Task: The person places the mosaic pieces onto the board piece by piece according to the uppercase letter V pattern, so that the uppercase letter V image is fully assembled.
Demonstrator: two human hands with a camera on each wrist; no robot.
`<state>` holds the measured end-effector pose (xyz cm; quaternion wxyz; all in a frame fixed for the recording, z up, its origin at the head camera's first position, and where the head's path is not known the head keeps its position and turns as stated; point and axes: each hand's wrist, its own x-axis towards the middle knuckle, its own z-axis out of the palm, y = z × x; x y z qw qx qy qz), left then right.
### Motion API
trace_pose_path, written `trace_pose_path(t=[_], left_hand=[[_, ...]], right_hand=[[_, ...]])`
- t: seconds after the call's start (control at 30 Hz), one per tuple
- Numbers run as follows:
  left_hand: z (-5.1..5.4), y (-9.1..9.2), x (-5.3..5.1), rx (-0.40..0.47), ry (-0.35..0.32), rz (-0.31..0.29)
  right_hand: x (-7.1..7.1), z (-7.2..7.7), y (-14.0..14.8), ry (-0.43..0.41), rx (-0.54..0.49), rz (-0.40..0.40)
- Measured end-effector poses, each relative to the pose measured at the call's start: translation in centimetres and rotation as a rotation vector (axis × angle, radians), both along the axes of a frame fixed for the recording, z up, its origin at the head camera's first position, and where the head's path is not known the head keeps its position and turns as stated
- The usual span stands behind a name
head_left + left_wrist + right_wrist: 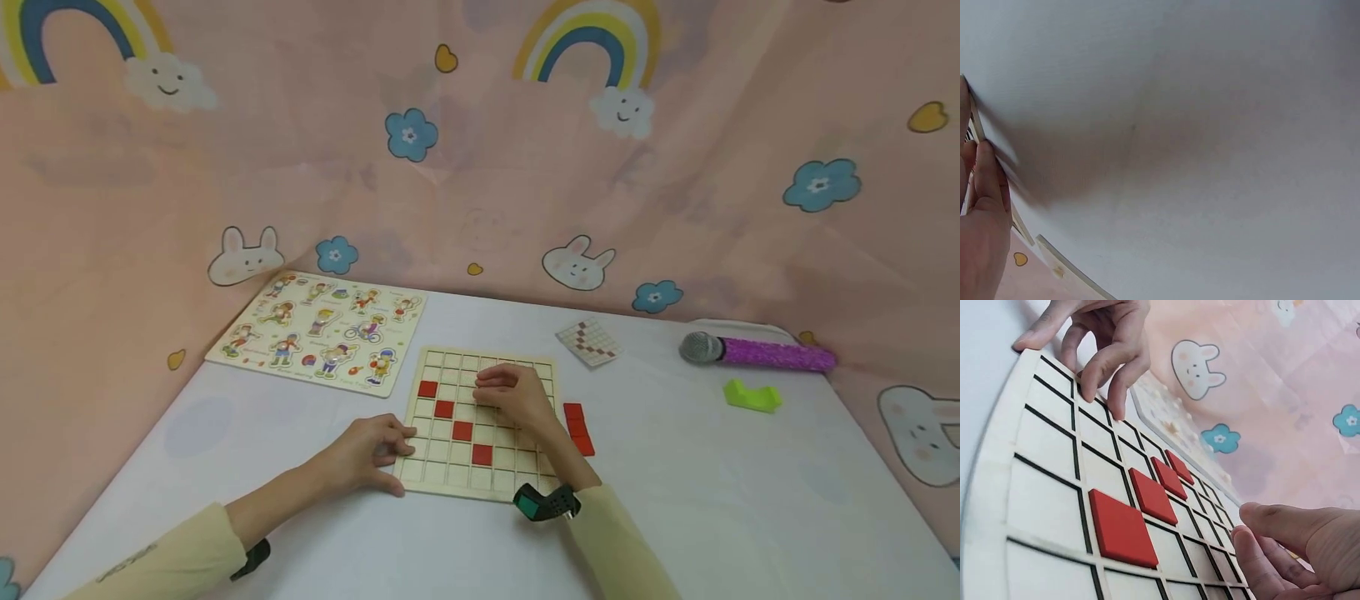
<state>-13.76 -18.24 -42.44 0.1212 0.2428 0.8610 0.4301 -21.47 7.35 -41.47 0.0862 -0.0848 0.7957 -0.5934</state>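
A wooden grid board (pixel 440 475) lies on the table, with several red tiles (pixel 482 455) in a diagonal line. The left hand (pixel 365 454) rests at its left edge, thumb by the near corner; in the right wrist view, fingertips of the left hand (pixel 1110 344) touch the grid board (pixel 991 487) near the red tiles (pixel 1121 528). Over the board's upper middle is the right hand (pixel 521 400), its thumb and index finger slightly apart and no tile showing between them. The right hand (pixel 1297 550) partly covers the board. The left hand (pixel 985 231) shows at the left wrist view's edge.
Red tiles (pixel 577 429) lie right of the board. Behind it is a small pattern card (pixel 590 342). A picture puzzle (pixel 322 333) lies at the back left. A purple microphone (pixel 772 353) and a green piece (pixel 752 397) are at the right, before a patterned cloth.
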Motion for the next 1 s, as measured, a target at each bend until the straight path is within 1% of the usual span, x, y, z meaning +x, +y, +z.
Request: trace_pose_path(t=[0.1,0.23,0.3,0.43,0.7,0.83,0.9,1.0], left_hand=[[0.1,0.0,0.1,-0.008,-0.001,-0.018],[0.1,0.0,0.1,-0.025,-0.009,-0.022],[0.1,0.1,0.1,-0.031,-0.005,-0.024],[0.1,0.1,0.1,-0.032,0.007,-0.031],[0.3,0.1,0.0,-0.008,0.000,-0.032],[0.3,0.0,0.0,0.001,0.007,-0.035],[0.3,0.0,0.0,0.012,-0.001,-0.035],[0.3,0.0,0.0,0.021,-0.008,-0.036]], right_hand=[[0.6,-0.1,1.3,-0.003,-0.020,-0.006],[1.5,-0.2,3.3,-0.001,-0.063,0.011],[1.8,-0.2,4.4,0.008,-0.059,0.008],[2.4,-0.2,7.1,0.045,-0.026,0.017],[3.5,-0.2,12.3,0.122,0.080,0.060],[3.8,-0.6,14.0,0.124,0.112,0.081],[4.0,-0.9,14.5,0.124,0.130,0.085],[4.1,-1.2,15.0,0.119,0.128,0.095]])
